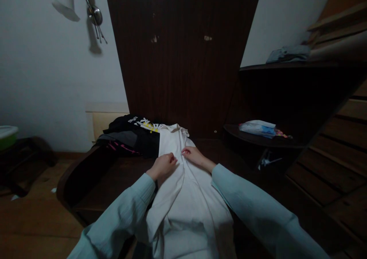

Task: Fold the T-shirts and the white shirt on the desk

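Note:
A white collared shirt (pixel 186 197) lies lengthwise on a dark wooden table (pixel 94 182), its collar at the far end. My left hand (pixel 163 166) is curled closed and pinches the shirt's cloth near the middle fold. My right hand (pixel 193 155) lies right next to it, fingers bent and gripping the same fold just below the collar. Both arms wear pale blue sleeves.
A pile of dark clothes with white and yellow print (pixel 133 134) sits at the table's far left. A plastic bag (pixel 258 128) lies on a round shelf to the right, folded cloth (pixel 288 54) on a higher shelf. Wooden steps (pixel 338 163) rise at right. A wall lamp (pixel 67 0) hangs upper left.

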Tool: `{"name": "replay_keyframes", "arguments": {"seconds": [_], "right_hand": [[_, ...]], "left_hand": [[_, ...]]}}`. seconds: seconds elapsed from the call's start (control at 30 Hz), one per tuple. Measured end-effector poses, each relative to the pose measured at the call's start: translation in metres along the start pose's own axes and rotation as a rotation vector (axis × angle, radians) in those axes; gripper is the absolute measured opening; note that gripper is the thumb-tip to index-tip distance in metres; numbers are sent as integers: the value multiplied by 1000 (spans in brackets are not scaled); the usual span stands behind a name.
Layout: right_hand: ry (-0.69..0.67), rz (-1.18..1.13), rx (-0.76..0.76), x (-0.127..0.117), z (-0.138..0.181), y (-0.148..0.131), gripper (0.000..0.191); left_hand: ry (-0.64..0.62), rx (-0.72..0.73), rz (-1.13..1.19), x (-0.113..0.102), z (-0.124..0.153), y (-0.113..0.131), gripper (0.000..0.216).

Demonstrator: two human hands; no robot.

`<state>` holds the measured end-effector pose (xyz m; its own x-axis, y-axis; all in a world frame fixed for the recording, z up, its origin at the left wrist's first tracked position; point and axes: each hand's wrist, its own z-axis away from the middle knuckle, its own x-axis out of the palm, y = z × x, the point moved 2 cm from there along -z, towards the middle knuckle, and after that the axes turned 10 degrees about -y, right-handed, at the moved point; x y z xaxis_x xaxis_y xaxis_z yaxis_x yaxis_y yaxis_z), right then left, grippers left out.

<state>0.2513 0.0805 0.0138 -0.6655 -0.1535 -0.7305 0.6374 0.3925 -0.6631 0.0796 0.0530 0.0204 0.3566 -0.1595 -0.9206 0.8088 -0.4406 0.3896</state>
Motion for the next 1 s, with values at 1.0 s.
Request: {"name": "replay_keyframes", "arguments": {"seconds": [1.0], "right_hand": [[44,52,-98,45,30,8,5]], "left_hand": [[-294,-73,-46,12,135,30,36]]}}
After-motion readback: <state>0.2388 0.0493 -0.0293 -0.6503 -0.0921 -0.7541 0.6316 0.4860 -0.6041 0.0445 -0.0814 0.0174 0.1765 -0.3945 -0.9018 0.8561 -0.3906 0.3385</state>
